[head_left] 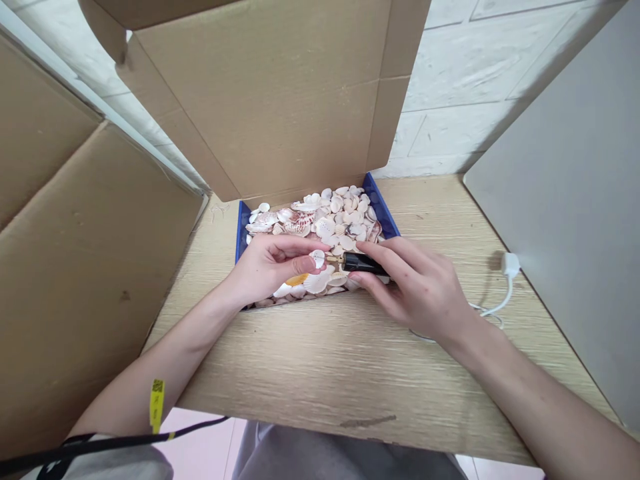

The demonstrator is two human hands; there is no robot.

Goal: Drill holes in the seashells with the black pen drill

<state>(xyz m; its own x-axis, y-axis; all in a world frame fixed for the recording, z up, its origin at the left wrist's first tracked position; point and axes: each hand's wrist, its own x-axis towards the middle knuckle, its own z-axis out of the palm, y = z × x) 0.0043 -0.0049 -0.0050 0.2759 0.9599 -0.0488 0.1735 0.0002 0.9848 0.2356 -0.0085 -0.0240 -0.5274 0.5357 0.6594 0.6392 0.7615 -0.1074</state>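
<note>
Between the thumb and fingers of my left hand [273, 267] is a small white seashell [317, 258]. My right hand [407, 273] is closed around a black mini electric drill [363, 263] with a brass-coloured chuck. The drill lies nearly level and its tip points left at the shell. Whether the bit touches the shell is too small to tell. Both hands are above a blue-edged box [383, 207] filled with many shells [345, 213], mostly white, some with reddish-brown stripes. An orange-yellow shell [297, 280] shows just below my left thumb.
The box's cardboard lid [265, 93] stands up behind it. Tall cardboard [75, 253] closes off the left side, a grey panel [570, 167] the right. A white cable and plug [510, 265] lie right of my right hand. The wooden table's [280, 373] front edge is close to my body.
</note>
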